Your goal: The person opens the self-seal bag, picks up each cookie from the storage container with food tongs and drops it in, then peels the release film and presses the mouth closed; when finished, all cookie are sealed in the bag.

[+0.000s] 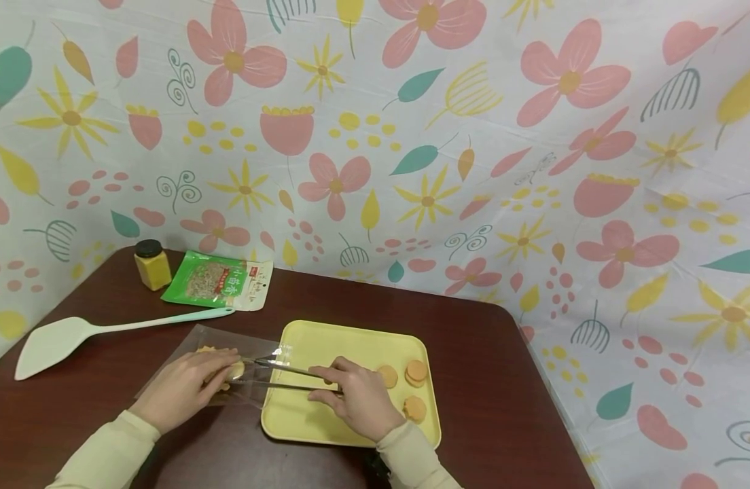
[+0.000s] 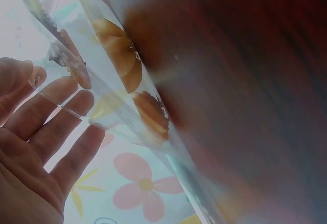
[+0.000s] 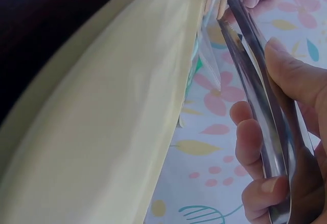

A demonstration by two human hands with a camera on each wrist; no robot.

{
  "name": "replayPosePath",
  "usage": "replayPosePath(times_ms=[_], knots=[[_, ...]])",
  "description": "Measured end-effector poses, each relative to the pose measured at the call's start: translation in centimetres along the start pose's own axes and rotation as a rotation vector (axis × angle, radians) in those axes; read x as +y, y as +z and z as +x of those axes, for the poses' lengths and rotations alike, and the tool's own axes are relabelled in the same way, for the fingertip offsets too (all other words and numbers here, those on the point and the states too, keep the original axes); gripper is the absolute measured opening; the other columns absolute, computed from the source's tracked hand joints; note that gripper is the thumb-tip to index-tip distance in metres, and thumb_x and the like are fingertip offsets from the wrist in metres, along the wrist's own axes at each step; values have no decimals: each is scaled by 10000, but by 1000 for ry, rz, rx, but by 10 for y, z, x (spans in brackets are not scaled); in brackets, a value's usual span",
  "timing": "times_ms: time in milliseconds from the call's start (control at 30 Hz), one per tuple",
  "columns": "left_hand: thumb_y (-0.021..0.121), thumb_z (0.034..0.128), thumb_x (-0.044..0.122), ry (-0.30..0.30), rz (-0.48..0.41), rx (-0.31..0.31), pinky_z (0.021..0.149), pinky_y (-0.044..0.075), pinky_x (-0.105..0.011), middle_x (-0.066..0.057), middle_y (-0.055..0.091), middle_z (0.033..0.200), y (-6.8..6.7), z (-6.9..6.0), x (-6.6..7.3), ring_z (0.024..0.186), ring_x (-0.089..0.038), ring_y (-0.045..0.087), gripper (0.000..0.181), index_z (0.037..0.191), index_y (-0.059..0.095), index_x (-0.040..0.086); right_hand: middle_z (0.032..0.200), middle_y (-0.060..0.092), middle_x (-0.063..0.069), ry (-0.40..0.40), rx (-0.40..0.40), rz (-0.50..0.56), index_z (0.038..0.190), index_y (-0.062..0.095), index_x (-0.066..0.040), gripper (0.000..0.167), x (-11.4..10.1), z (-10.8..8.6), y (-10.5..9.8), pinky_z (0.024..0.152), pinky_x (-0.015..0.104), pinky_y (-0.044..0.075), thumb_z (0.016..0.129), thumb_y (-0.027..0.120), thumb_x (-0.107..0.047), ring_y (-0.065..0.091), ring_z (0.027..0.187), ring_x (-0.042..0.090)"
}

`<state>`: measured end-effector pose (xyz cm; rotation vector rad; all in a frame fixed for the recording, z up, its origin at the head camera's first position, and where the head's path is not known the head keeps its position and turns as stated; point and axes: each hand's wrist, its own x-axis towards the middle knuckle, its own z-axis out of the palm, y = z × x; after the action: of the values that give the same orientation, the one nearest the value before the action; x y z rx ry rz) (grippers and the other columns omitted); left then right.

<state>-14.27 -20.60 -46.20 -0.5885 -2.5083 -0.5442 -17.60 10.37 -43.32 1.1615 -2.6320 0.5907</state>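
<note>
My left hand [image 1: 188, 384] pinches the edge of a clear plastic bag [image 1: 194, 339] lying left of the tray; its other fingers are spread along the film [image 2: 133, 129]. Several round cookies [image 2: 120, 50] show through the plastic in the left wrist view. Metal tongs [image 3: 255, 88] are in my right hand [image 1: 363, 397], thumb on one arm and curled fingers on the other. The tong tips reach into the bag's mouth, with a cookie [image 2: 75, 60] right at them; whether they still squeeze it I cannot tell. On the yellow tray [image 1: 326, 424], several more cookies [image 1: 416, 371] sit at the right side.
A white spatula [image 1: 57, 345] with a long handle lies at the table's left. Behind it stand a yellow jar [image 1: 153, 268] with a black lid and a green packet [image 1: 212, 282] lying flat. A flower-patterned cloth [image 1: 375, 170] hangs behind the dark table [image 1: 485, 407].
</note>
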Motion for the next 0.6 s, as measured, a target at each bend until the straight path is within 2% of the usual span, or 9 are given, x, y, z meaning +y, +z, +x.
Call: replayPosePath(times_ms=[300,600], knots=[[787,808,110,23,-9,25,878,538,-485,-79,714,1085,-1,0,0,976,-246,677,271,1072,744,62,874,589,-78,3,-9,18,1248,670,-290,404,0,0,0,448,104,350,896,630,-484,417,568,-63],[779,816,103,17,-10,20,884,535,-497,-85,709,1104,-1,0,0,988,-262,673,269,1078,741,57,870,597,-52,2,-10,37,1237,680,-266,392,1,-4,-6,468,88,359,893,657,-453,416,573,-70]])
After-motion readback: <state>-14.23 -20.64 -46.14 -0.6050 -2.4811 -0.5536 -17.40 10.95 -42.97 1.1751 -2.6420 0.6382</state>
